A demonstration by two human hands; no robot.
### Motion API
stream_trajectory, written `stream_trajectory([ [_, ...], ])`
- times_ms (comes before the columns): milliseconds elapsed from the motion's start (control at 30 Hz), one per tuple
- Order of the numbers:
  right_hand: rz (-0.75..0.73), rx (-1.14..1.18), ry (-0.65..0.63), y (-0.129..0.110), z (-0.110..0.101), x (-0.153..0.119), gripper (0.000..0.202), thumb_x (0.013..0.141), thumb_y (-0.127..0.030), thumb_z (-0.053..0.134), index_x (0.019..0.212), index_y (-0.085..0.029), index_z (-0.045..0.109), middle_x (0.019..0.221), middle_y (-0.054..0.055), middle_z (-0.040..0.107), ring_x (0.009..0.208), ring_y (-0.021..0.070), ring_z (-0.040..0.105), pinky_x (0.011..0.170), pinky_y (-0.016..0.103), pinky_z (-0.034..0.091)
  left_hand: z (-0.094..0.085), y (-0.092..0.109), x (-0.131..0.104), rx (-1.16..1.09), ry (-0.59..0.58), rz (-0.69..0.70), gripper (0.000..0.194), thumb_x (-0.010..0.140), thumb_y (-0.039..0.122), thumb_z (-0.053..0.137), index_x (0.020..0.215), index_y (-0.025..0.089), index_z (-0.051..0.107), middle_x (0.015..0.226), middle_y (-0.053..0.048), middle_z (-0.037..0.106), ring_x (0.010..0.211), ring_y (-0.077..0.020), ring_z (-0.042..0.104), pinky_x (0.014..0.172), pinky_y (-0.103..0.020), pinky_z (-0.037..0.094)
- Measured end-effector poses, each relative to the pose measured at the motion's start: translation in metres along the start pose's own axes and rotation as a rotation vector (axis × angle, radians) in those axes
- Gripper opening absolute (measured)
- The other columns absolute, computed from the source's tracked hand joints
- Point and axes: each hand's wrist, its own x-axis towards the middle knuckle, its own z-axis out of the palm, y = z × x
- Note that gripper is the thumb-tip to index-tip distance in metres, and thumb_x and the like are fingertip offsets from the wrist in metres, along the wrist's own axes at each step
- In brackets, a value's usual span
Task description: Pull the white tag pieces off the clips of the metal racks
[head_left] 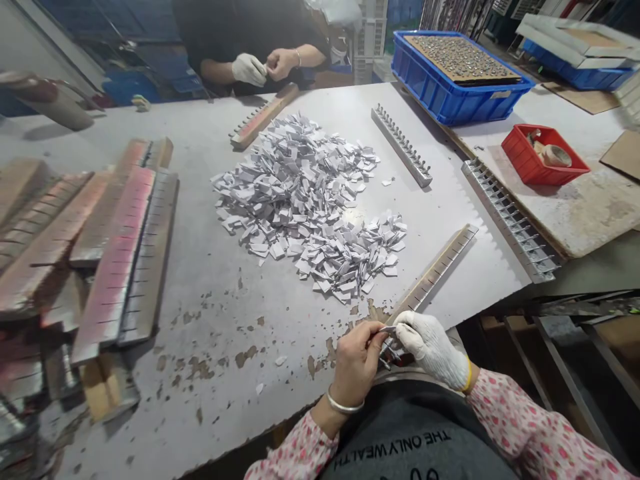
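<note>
My left hand (354, 363), bare with a bangle at the wrist, pinches a small flat white piece (387, 329) between thumb and forefinger. Opposite it, my right hand (434, 348) in a white knit glove has its fingertips closed at the same piece's other end. Both meet over the near end of a slotted bar (436, 268), which slants away to the upper right. Small metal parts (386, 360) stick out below my fingers, partly hidden. Beyond lies a big heap of small white flat pieces (295, 193).
Slotted bars with pink marks (117, 267) are stacked at left. Bars carrying rows of metal pieces (401, 147) lie at right, one along the table edge (510, 220). A blue crate (460, 100) and a red bin (543, 173) stand there. A co-worker's hands (265, 67) work across the table.
</note>
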Motion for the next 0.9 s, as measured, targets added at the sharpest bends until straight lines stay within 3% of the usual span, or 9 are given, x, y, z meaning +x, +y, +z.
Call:
stream_trajectory([
  [167,-0.058,-0.047,-0.121,0.003,-0.009,-0.003,0.038,0.099,-0.044,0.039,0.078,-0.018,0.057,0.069,-0.001,0.059,0.064,0.0124,0.054,0.063,0.023,0.04,-0.002,-0.003,-0.002,-0.001,-0.162,-0.032,0.022,0.096,0.028,0.046,0.081,0.018,0.059,0.06,0.002,0.062,0.052,-0.0111,0.057,0.054,-0.02,0.042],
  [367,-0.082,-0.074,-0.134,0.007,-0.006,-0.01,0.042,0.098,-0.047,0.039,0.072,-0.018,0.055,0.067,0.001,0.058,0.063,0.0135,0.052,0.062,0.025,0.04,0.004,-0.022,-0.016,0.26,-0.18,0.129,0.042,0.1,0.036,0.033,0.067,0.018,0.051,0.055,0.001,0.054,0.049,-0.0116,0.053,0.05,-0.022,0.036],
  [433,-0.006,0.057,-0.085,0.01,-0.009,-0.012,0.043,0.097,-0.05,0.039,0.072,-0.018,0.054,0.066,0.001,0.058,0.06,0.0133,0.053,0.059,0.024,0.042,0.003,-0.03,-0.019,0.34,-0.188,0.17,0.039,0.098,0.041,0.037,0.071,0.018,0.052,0.063,-0.002,0.056,0.059,-0.0155,0.057,0.056,-0.025,0.041],
  [533,0.145,0.223,0.132,0.023,-0.019,-0.012,0.043,0.095,-0.055,0.041,0.075,-0.019,0.053,0.067,0.001,0.06,0.057,0.0134,0.056,0.053,0.023,0.044,-0.001,-0.04,-0.022,0.407,-0.284,0.252,0.031,0.087,0.043,0.059,0.103,0.017,0.056,0.101,-0.012,0.062,0.092,-0.0261,0.059,0.076,-0.037,0.051],
  [667,0.227,0.166,0.332,0.047,-0.038,-0.007,0.041,0.092,-0.057,0.047,0.077,-0.019,0.052,0.071,0.002,0.063,0.058,0.015,0.06,0.053,0.024,0.046,-0.004,-0.049,-0.026,0.456,-0.421,0.287,0.042,0.084,0.01,0.052,0.125,0.019,0.049,0.126,-0.013,0.053,0.11,-0.0273,0.053,0.094,-0.046,0.049],
  [733,0.246,0.144,0.35,0.055,-0.044,-0.004,0.041,0.092,-0.057,0.045,0.078,-0.019,0.052,0.072,0.003,0.064,0.057,0.0151,0.06,0.051,0.024,0.045,-0.005,-0.052,-0.029,0.395,-0.429,0.213,0.047,0.085,0.006,0.048,0.13,0.019,0.045,0.131,-0.012,0.051,0.118,-0.0256,0.049,0.1,-0.044,0.046],
  [900,0.184,-0.082,0.273,0.055,-0.05,0.005,0.04,0.097,-0.05,0.039,0.079,-0.019,0.054,0.068,0.0,0.063,0.061,0.0142,0.059,0.06,0.025,0.043,-0.01,-0.057,-0.027,0.406,-0.372,0.096,0.048,0.09,0.016,0.048,0.138,0.022,0.039,0.136,-0.01,0.051,0.121,-0.0273,0.048,0.101,-0.05,0.045],
])
